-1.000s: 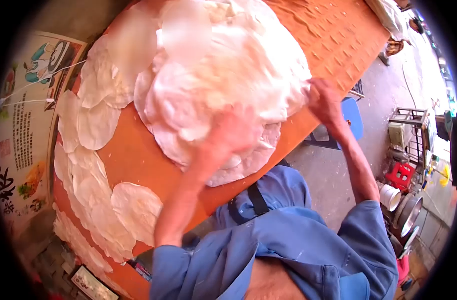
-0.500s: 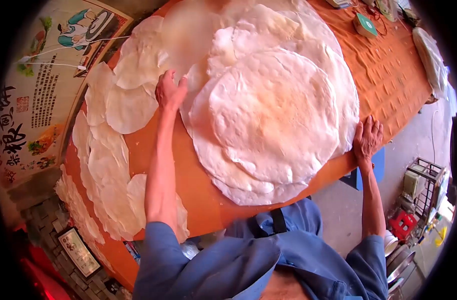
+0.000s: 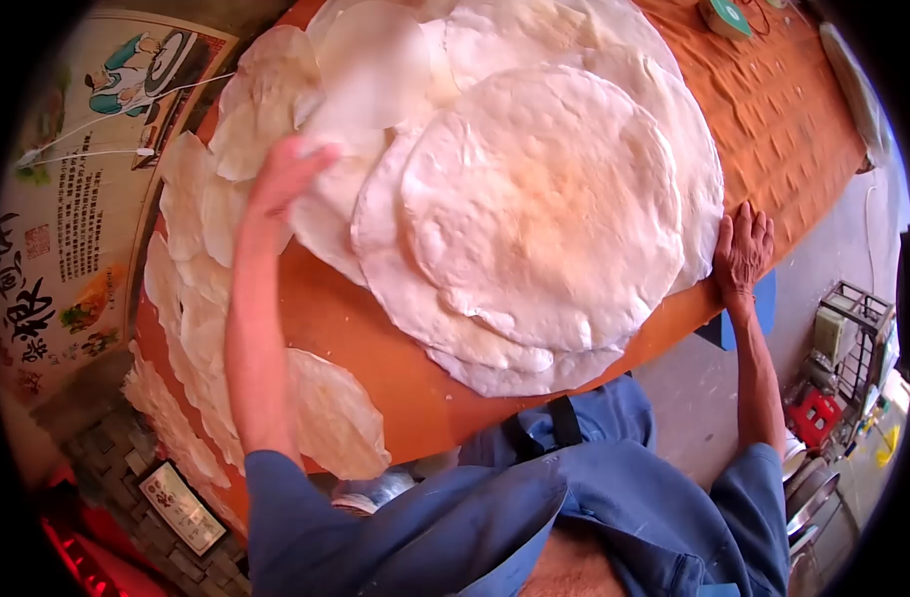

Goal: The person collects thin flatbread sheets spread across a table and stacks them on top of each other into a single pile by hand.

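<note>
Large round pale flatbreads lie stacked on an orange-covered table, the top one browned in its middle. My right hand rests flat on the table edge just right of the stack, fingers spread, holding nothing. My left hand is over thin pale sheets left of the stack; motion blurs its fingers, and whether it grips a sheet is unclear. More thin sheets overlap at the upper left, and another sheet lies beside my left forearm.
An illustrated poster stands along the left side. A green-topped box is on the table at the top right. Past the right edge are a metal rack, a red stool and metal basins. A framed sign is at the lower left.
My right hand has come off the stack's edge onto the table edge. My left hand has moved from over the stack to the sheets at the left. The top flatbread now lies flat.
</note>
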Demonstrator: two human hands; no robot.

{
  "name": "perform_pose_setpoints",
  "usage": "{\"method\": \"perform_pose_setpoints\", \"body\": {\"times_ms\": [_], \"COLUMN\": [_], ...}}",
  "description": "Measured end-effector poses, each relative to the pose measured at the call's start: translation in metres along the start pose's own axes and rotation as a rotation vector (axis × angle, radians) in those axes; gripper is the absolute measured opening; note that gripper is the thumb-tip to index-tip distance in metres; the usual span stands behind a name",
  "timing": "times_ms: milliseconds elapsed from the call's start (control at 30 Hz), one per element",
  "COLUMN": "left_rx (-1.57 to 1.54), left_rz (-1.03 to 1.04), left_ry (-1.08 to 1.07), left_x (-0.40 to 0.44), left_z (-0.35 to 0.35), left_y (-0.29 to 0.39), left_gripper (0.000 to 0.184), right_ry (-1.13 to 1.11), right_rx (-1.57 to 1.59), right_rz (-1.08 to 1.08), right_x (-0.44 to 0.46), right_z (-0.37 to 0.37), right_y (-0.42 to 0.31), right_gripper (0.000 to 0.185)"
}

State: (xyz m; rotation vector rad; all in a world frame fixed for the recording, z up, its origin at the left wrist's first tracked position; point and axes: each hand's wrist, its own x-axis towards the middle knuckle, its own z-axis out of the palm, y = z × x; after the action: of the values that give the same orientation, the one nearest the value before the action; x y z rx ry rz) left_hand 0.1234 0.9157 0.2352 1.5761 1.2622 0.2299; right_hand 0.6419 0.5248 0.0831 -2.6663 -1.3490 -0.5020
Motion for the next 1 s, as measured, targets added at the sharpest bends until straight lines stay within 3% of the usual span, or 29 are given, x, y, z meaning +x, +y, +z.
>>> {"method": "perform_pose_setpoints", "body": {"times_ms": [33,67,167,200,300,367,400,467,600,667,700,767,800,867,933,967,1000], "left_rx": [0.145,0.069,0.257,0.272,0.472,0.814,0.745,0.703,0.845,0.593,0.393,0.254,0.403,0.705,0.965,0.972,1.03], "left_rz": [0.023,0.089,0.214,0.282,0.454,0.43,0.709,0.852,0.738,0.722,0.774,0.359,0.417,0.317,0.282,0.192,0.227], "left_ry": [0.1,0.191,0.498,0.493,0.565,0.485,0.438,0.225,-0.257,-0.357,-0.281,-0.085,0.198,0.524,0.693,0.742,0.762], "left_x": [-0.011,-0.033,-0.104,-0.118,-0.134,-0.129,-0.121,-0.111,-0.107,-0.112,-0.113,-0.087,-0.063,-0.007,0.044,0.063,0.092], "left_z": [-0.03,-0.052,-0.077,-0.082,-0.028,0.011,0.04,0.106,0.203,0.197,0.187,0.14,0.116,0.063,0.019,0.007,-0.013], "left_y": [0.009,0.035,0.138,0.156,0.19,0.18,0.161,0.118,0.011,0.008,0.015,0.023,0.015,-0.016,-0.044,-0.056,-0.09], "left_gripper": [0.032,0.033,0.029,0.023,0.019,0.019,0.017,0.02,0.026,0.028,0.019,0.024,0.028,0.034,0.045,0.053,0.058], "right_ry": [-0.007,-0.009,-0.011,-0.015,-0.006,-0.008,-0.012,-0.024,-0.045,-0.052,-0.056,-0.06,-0.055,-0.061,-0.064,-0.072,-0.066], "right_rx": [0.0,0.0,-0.005,-0.002,0.011,0.018,0.021,0.021,0.002,-0.013,-0.021,-0.015,-0.011,0.006,0.006,0.002,0.016], "right_rz": [0.003,0.007,0.034,0.038,0.048,0.048,0.045,0.05,0.052,0.045,0.046,0.031,0.03,0.034,0.028,0.026,0.017], "right_x": [-0.002,-0.001,-0.002,-0.003,-0.002,-0.003,-0.003,-0.001,0.0,0.001,0.001,-0.001,0.0,0.001,0.003,0.001,0.001], "right_z": [-0.002,-0.004,-0.004,-0.005,-0.001,-0.001,-0.002,-0.007,-0.009,-0.007,-0.008,-0.007,-0.005,-0.008,-0.005,-0.005,-0.005], "right_y": [-0.001,-0.002,-0.003,-0.003,-0.002,-0.002,-0.002,-0.004,-0.005,-0.005,-0.005,-0.006,-0.005,-0.008,-0.007,-0.004,-0.004], "right_gripper": [0.052,0.052,0.053,0.053,0.054,0.055,0.055,0.054,0.052,0.051,0.051,0.05,0.05,0.05,0.05,0.05,0.05]}}
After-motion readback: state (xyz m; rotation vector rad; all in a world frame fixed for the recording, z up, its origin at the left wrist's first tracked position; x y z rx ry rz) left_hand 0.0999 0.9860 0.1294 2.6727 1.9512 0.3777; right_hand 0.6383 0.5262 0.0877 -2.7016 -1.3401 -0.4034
